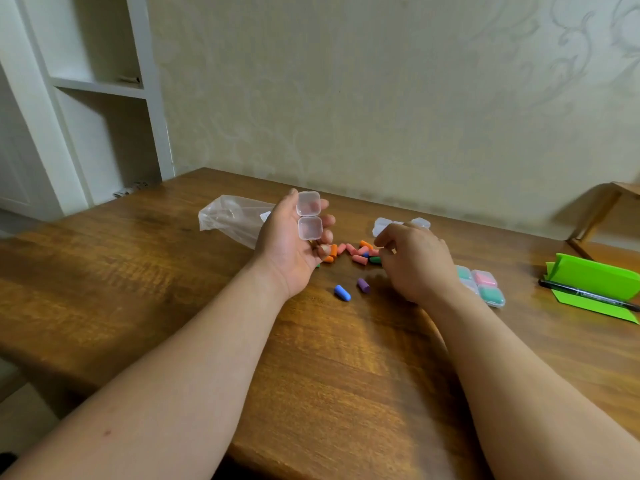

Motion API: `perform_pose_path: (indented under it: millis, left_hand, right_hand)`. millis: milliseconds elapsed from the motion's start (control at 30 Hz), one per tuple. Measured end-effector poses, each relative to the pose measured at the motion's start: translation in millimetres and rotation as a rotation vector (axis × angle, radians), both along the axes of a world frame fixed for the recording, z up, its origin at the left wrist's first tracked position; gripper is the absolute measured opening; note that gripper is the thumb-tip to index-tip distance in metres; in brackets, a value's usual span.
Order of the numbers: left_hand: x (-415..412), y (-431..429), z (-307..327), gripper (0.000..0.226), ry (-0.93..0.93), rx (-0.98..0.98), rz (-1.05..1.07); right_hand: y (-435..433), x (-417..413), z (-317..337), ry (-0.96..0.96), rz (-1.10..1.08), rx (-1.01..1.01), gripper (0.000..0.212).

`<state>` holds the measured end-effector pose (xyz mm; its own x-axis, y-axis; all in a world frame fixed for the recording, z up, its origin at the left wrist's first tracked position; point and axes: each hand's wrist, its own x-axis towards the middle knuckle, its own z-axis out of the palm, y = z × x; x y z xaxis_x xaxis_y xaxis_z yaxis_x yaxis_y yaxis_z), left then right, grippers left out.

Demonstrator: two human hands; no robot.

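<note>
Pale patterned wallpaper backs your brown wooden desk. Your left hand curls its fingers round a small clear plastic hinged box, whose lid is swung open. Just beside it, your right hand reaches curled fingers into the heap of coloured foam earplugs; whether it pinches one cannot be told.

A wooden table carried a clear plastic bag, scattered coloured foam plugs, empty clear boxes, filled boxes and folded green paper.
</note>
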<state>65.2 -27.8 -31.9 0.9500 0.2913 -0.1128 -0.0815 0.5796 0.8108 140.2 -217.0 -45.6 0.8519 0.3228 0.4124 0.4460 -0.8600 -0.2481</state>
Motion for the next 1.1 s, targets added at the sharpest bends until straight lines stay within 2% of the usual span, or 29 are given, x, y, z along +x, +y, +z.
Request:
perform_pose_path:
  millis: [233,433,633,800,967,1100]
  left_hand:
    - [-1.5,-3.2,-0.1,0.055,0.000,0.030,-0.020]
    - [-2.5,-4.7,-0.6,0.052,0.001,0.050,-0.052]
    - [-5.8,-11.2,1.0,0.048,-0.010,0.081,-0.110]
    - [-5.7,-15.6,0.7,0.048,0.002,0.089,-0.135]
    - [-4.1,-15.8,-2.3,0.055,0.027,0.108,-0.136]
    - [1.1,-16.4,-5.5,0.055,0.040,0.151,-0.121]
  right_hand:
    - [4.9,-2.3,2.5,0.012,-0.001,-0.120,0.034]
    - [7.9,-2.8,3.6,0.003,-0.016,-0.143,0.025]
    - [7.3,-6.8,4.7,-0.018,0.052,0.081,0.018]
    - [10.3,-14.9,13.0,0.072,0.093,0.427,0.016]
    - [12.1,-20.3,15.5,0.088,0.111,0.517,0.019]
    - [16.9,-25.1,17.8,0.008,0.160,0.551,0.009]
